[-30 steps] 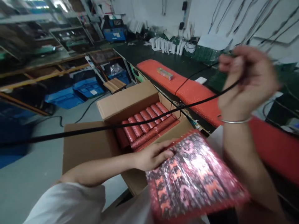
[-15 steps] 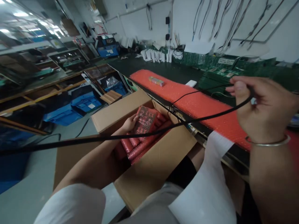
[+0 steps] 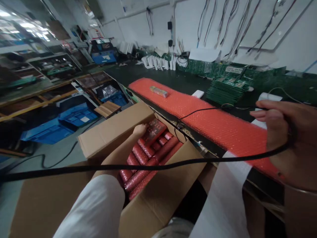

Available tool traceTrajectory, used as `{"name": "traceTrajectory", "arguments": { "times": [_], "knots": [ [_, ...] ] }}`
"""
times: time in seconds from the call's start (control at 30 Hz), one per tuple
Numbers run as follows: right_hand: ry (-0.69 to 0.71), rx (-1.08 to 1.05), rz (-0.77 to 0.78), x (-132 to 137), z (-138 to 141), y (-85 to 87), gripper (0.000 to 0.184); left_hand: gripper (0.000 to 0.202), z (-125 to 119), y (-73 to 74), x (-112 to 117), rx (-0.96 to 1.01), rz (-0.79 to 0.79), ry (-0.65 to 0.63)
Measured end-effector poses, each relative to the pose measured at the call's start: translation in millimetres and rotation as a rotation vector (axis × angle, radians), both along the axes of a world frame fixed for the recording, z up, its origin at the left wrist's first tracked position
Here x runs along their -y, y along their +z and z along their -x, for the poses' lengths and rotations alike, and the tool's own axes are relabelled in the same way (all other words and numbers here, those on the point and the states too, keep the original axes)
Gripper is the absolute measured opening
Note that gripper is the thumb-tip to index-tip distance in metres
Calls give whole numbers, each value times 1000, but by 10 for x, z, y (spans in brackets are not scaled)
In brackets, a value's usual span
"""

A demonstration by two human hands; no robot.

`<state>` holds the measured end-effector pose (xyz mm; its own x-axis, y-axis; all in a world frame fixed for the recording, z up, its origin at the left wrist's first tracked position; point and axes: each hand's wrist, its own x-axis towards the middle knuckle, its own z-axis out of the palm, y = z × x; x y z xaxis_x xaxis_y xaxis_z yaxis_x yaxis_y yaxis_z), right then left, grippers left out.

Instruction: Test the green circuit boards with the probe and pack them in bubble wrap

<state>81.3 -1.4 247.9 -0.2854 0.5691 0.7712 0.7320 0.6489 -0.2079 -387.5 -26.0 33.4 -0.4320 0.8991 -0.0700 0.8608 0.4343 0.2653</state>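
My left hand (image 3: 140, 130) reaches into an open cardboard box (image 3: 116, 129), its fingers closed on the edge of a flat package in red bubble wrap (image 3: 156, 131). Beneath and beside that package lie several red bubble-wrapped rolls (image 3: 141, 155). On the right, my right hand (image 3: 279, 129) is raised over the bench with its fingers curled round a black cable (image 3: 188, 162). This cable runs across the view to the left edge, in front of the box. A thinner stretch of it leads from the fingertips back to the box's far edge.
A long red bubble-wrap sheet (image 3: 198, 114) lies along the dark bench (image 3: 119, 74), with a small printed box (image 3: 158, 92) on it. Stacked green circuit boards (image 3: 224, 91) and white rolls (image 3: 158, 62) stand behind. Blue crates (image 3: 59, 125) sit at the left.
My left hand has moved the flat package deeper into the box, towards its far corner. My right hand has shifted right and lower with the cable. The view has turned slightly.
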Motion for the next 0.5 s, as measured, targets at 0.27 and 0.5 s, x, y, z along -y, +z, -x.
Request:
{"name": "traceTrajectory", "arguments": {
  "times": [0.27,0.5],
  "knots": [
    [21,-85,-6,31,100,-17,46,63,-593,-436,403,-364,-34,-157],
    [126,-72,8,133,154,-39,34,66,-550,-378,419,-385,5,-180]
  ]
}}
